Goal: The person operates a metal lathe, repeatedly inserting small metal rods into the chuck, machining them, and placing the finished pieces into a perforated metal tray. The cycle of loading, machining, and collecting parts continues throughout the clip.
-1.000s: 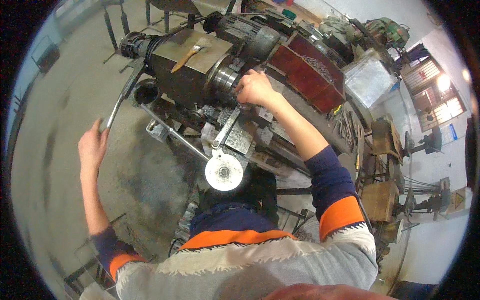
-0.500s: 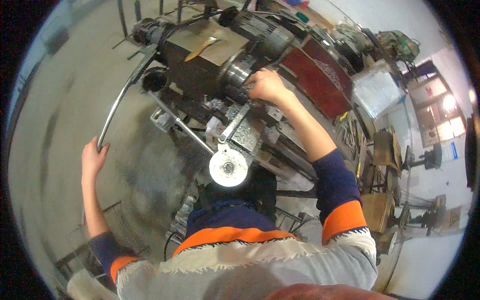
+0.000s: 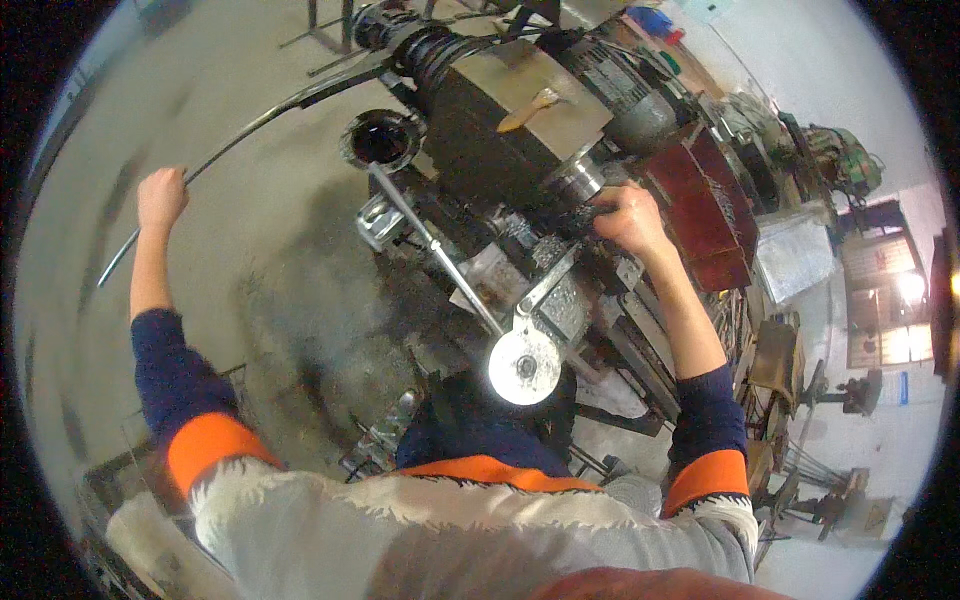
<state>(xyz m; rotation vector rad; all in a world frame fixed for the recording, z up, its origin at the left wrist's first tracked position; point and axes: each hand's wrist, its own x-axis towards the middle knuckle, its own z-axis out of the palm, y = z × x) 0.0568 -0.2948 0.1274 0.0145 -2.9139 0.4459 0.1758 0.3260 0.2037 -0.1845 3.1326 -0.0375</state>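
My left hand point(image 3: 161, 200) is out at the far left, closed around a long thin metal rod point(image 3: 245, 137). From there the rod slopes up to the rear of a lathe-like machine point(image 3: 480, 125), with its free end sticking out below my fist. My right hand point(image 3: 632, 217) is at the machine's shiny round spindle nose point(image 3: 577, 182), fingers curled in just beside it. Whatever those fingers grip is hidden by the hand. In front of my body a round whitish disc point(image 3: 524, 366) sits at the end of a flat lever point(image 3: 548, 280).
A wooden-handled brush point(image 3: 527, 112) lies on the machine's flat top. Behind are a motor point(image 3: 625, 95) and a dark red metal tray point(image 3: 705, 210). A silvery sheet-covered box point(image 3: 793, 255) stands to the right. A slim metal bar point(image 3: 430, 240) slants down toward the disc.
My left hand has risen along with the rod, whose free end now shows below the fist. The view has shifted, moving the machine rightward in it. My right hand stays at the spindle nose.
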